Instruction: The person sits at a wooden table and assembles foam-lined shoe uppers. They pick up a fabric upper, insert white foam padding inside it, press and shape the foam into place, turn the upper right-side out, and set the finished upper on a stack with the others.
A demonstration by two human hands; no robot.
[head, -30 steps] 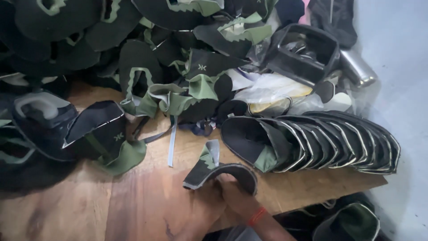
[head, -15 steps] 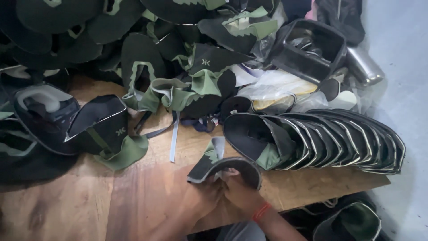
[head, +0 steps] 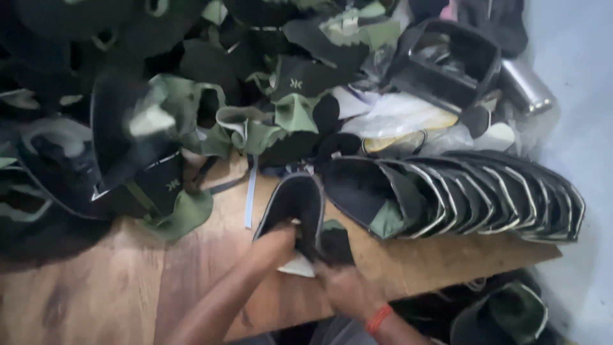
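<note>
both hands meet at about 6 o'clock in the view over the wooden table (head: 128,287), whose grain runs in warm brown planks. the left hand (head: 274,246) comes in from 7 o'clock and its grip is clenched on the near edge of a black fabric cap piece with a pale piped rim (head: 295,204), a curved, soft-looking panel that stands up from the table toward 12 o'clock. the right hand (head: 341,287), with an orange band (head: 378,317) at its wrist, comes in from 5 o'clock; its grip is closed on the lower, darker fold of the same piece, where a bit of green cloth and a white lining show. the piece lies just right of the table's middle, touching both hands.

at 3 o'clock of it, just beside, lies a nested row of black curved cap visors with pale edging (head: 472,195), stacked like overlapping shells and reaching to the table's right edge. at 9 o'clock rests a black and olive-green cap (head: 153,191) with a stiff brim, and a thin pale strip (head: 250,195) lies flat on the wood between it and the held piece. from 10 to 1 o'clock spreads a loose heap of dark green and black cut fabric pieces (head: 281,96), limp and crumpled. at 2 o'clock sit a black plastic basket (head: 447,64), a shiny metal cylinder (head: 527,86) and crinkled clear plastic bags (head: 396,118)
</note>
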